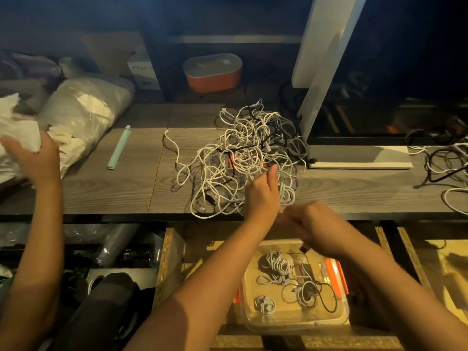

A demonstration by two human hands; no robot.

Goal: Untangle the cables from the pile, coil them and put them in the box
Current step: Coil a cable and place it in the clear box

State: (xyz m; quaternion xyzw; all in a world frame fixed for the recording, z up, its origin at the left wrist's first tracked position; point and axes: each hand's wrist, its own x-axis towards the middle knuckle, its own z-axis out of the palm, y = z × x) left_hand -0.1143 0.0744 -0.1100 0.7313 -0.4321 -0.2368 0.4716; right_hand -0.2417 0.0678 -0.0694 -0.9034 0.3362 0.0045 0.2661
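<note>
Grey wood-grain desk (114,188), dim room, dark shelving behind. An open chipboard drawer (164,262) sits below the desk's front edge.

Writing: the marks on a white carton (141,69) at the back are too blurred to read.

Counts:
- One big pile (248,148) of white and black cables at desk centre.
- One smaller tangle (445,168) at the far right, well apart from the pile.
- One clear box (298,323) with orange clasps in the drawer. At least three bundles lie in it, one of them mixed with a black lead.
- One pale green strip (119,148).
- One orange-and-white tub (212,74) on the shelf.
- One white stand (354,154) just right of the pile.
- One plastic bag (86,110) at left.
- Three hands in view.

Left hand (263,196) is at the pile's near edge, fingers curled round a small white coil (287,196), thumb up. Right hand (319,226) is just beside it, above the drawer. It is motion-blurred, so I cannot tell its finger state or whether it has hold of anything. A third hand (35,160) at far left rests against white paper (22,138), fingers fairly straight.
</note>
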